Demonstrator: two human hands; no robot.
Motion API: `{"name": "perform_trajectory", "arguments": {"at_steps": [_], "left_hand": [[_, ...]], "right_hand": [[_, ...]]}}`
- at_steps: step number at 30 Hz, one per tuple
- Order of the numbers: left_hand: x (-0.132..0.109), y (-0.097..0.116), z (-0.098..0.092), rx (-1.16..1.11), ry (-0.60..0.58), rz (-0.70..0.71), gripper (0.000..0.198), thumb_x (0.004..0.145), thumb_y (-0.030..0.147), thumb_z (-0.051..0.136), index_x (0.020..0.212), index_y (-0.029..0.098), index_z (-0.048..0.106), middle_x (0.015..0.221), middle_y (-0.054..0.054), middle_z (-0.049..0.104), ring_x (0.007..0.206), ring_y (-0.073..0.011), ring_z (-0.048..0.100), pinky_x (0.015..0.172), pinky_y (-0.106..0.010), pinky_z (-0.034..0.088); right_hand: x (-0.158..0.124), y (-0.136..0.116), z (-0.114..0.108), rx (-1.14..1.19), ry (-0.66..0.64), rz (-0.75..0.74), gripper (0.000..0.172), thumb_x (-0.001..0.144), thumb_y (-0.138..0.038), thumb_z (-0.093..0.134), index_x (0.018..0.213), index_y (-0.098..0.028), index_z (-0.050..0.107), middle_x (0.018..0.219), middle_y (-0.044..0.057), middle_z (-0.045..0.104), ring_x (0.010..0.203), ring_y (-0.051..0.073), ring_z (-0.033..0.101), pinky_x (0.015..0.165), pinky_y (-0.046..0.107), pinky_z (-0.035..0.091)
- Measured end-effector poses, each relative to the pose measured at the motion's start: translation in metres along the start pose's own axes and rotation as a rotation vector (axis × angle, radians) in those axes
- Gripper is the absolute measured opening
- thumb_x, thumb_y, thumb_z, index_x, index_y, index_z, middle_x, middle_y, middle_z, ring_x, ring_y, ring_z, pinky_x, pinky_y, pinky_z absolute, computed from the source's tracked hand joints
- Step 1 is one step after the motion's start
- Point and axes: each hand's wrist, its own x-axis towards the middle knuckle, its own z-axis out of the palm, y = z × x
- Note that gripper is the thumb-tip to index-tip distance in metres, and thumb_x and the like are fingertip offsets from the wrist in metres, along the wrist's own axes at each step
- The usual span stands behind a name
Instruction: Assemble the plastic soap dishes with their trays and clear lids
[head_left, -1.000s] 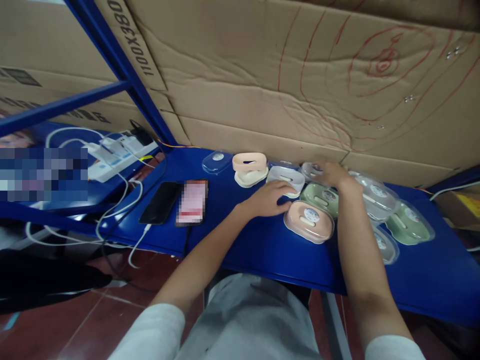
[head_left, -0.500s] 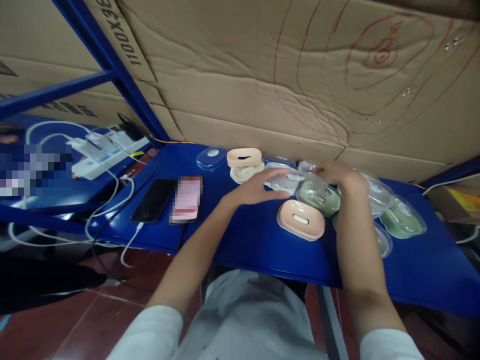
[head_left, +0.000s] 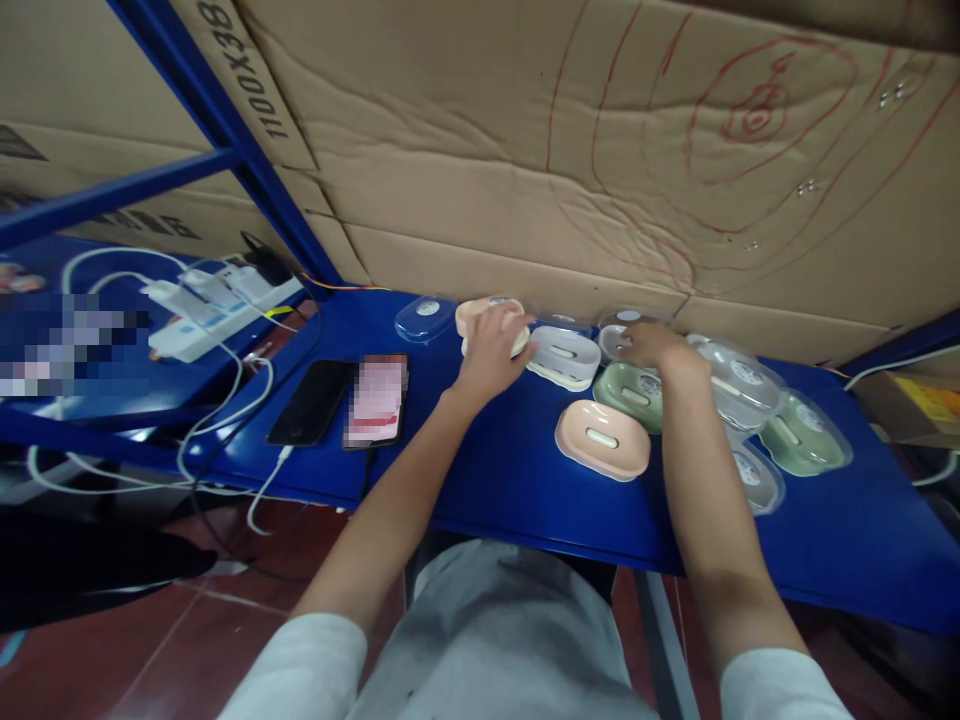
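Observation:
My left hand (head_left: 491, 350) lies over a peach soap dish tray (head_left: 471, 315) at the back of the table, its fingers curled round it. A cream base (head_left: 519, 342) shows partly under that hand. My right hand (head_left: 654, 347) reaches to the back, fingers bent down at a small grey dish (head_left: 613, 343) beside a clear lid (head_left: 628, 315); what its fingertips grip is hidden. Between the hands sits a white soap dish (head_left: 564, 356) with a slot in its middle. Nearer are a green soap dish (head_left: 628, 395) and a peach soap dish (head_left: 602, 438).
Lidded dishes lie right of my right forearm, among them a green one (head_left: 802, 435). A clear lid (head_left: 426, 318) rests at the back left. Two phones, one black (head_left: 311, 402), and a power strip (head_left: 187, 335) with cables are leftward. A cardboard wall (head_left: 465, 200) borders the back.
My left hand has moved left and back from the white dish to the peach tray. The white dish now shows plainly. My right hand has shifted slightly left.

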Motion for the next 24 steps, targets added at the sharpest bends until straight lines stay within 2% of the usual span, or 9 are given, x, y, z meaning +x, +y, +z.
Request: {"name": "perform_trajectory", "arguments": {"at_steps": [2,3,5,9,11,16,20,22,24], "left_hand": [[-0.001,0.017,0.004,-0.056,-0.146,0.197,0.03,0.107,0.036,0.053,0.124,0.019,0.072,0.127,-0.014,0.071,0.125,-0.03,0.065,0.112,-0.047,0.047],[-0.002,0.025,0.008,-0.069,-0.201,0.252,0.027,0.106,0.037,0.055,0.117,0.021,0.074,0.118,-0.011,0.074,0.117,-0.0274,0.068,0.107,-0.043,0.05],[-0.004,0.035,0.015,-0.07,-0.266,0.311,0.024,0.104,0.037,0.06,0.116,0.021,0.075,0.115,-0.009,0.074,0.114,-0.0262,0.069,0.104,-0.04,0.051],[-0.009,0.041,0.025,-0.041,-0.31,0.312,0.036,0.101,0.032,0.063,0.134,0.018,0.067,0.138,-0.016,0.066,0.13,-0.0319,0.062,0.112,-0.045,0.045],[-0.009,0.04,0.027,-0.031,-0.323,0.293,0.038,0.101,0.031,0.063,0.136,0.017,0.065,0.139,-0.017,0.066,0.13,-0.0338,0.061,0.112,-0.048,0.044],[-0.008,0.04,0.026,-0.025,-0.322,0.225,0.025,0.104,0.036,0.059,0.117,0.018,0.071,0.118,-0.013,0.074,0.119,-0.0331,0.067,0.107,-0.048,0.045],[-0.008,0.043,0.018,-0.037,-0.287,0.17,0.035,0.106,0.027,0.054,0.137,0.016,0.063,0.129,-0.014,0.071,0.119,-0.0319,0.069,0.103,-0.045,0.05],[-0.009,0.049,0.011,-0.055,-0.273,0.182,0.039,0.107,0.027,0.051,0.145,0.019,0.058,0.137,-0.013,0.068,0.124,-0.0305,0.067,0.105,-0.044,0.05],[-0.011,0.059,0.004,-0.15,-0.272,0.24,0.037,0.107,0.031,0.053,0.144,0.024,0.06,0.138,-0.011,0.068,0.129,-0.0286,0.065,0.109,-0.043,0.049]], "right_hand": [[0.003,-0.001,0.004,0.011,-0.022,0.008,0.044,0.096,-0.039,0.068,0.133,-0.016,0.075,0.133,0.023,0.073,0.119,0.034,0.073,0.099,0.042,0.055],[0.004,0.0,0.005,0.018,-0.031,0.003,0.044,0.097,-0.043,0.067,0.131,-0.016,0.076,0.131,0.022,0.074,0.117,0.033,0.074,0.097,0.041,0.055],[0.006,0.003,0.007,0.032,-0.048,-0.018,0.047,0.097,-0.049,0.068,0.13,-0.016,0.076,0.13,0.019,0.076,0.115,0.029,0.075,0.095,0.036,0.055],[0.009,0.006,0.01,0.032,-0.062,-0.05,0.055,0.088,-0.052,0.077,0.131,-0.019,0.075,0.129,0.014,0.076,0.114,0.027,0.074,0.091,0.031,0.054],[0.009,0.004,0.011,0.014,-0.045,-0.055,0.053,0.086,-0.049,0.079,0.131,-0.02,0.075,0.13,0.014,0.076,0.116,0.03,0.073,0.092,0.033,0.054],[0.008,-0.007,0.009,0.001,0.022,-0.113,0.039,0.102,-0.04,0.06,0.13,-0.017,0.075,0.131,0.017,0.075,0.121,0.029,0.071,0.097,0.033,0.051],[0.0,-0.011,-0.001,0.015,0.11,-0.126,0.043,0.11,-0.035,0.042,0.13,-0.016,0.075,0.133,0.018,0.074,0.125,0.029,0.068,0.101,0.034,0.049],[-0.006,-0.01,-0.008,0.02,0.159,-0.092,0.043,0.109,-0.033,0.041,0.135,-0.02,0.073,0.135,0.016,0.074,0.126,0.03,0.068,0.102,0.037,0.05],[-0.013,-0.008,-0.014,0.019,0.21,-0.043,0.043,0.106,-0.03,0.044,0.14,-0.023,0.07,0.136,0.016,0.073,0.125,0.032,0.068,0.101,0.041,0.051]]}}
